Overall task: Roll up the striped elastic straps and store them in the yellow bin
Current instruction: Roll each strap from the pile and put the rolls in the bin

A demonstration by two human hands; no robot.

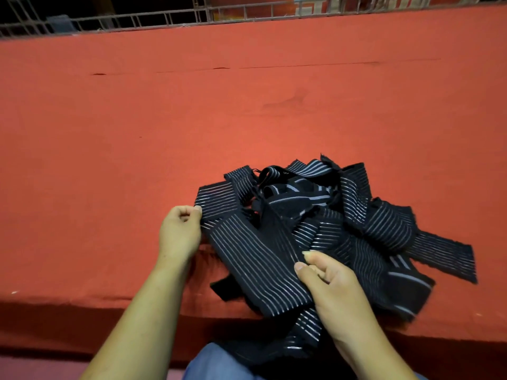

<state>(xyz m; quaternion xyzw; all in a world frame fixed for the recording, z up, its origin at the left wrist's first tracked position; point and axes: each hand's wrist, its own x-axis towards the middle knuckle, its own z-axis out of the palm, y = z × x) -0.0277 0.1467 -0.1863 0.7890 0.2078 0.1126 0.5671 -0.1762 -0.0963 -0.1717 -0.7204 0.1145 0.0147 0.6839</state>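
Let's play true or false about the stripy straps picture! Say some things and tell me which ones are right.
1. The straps lie in a tangled pile on a red cloth. True.
2. Every strap is already rolled up neatly. False: they lie loose and unrolled.
3. The left hand pinches one end of a wide strap. True.
4. The right hand lies flat on the cloth, far from the pile. False: its thumb and fingers pinch the wide strap, right at the pile.
5. The straps are black with pale stripes. True.
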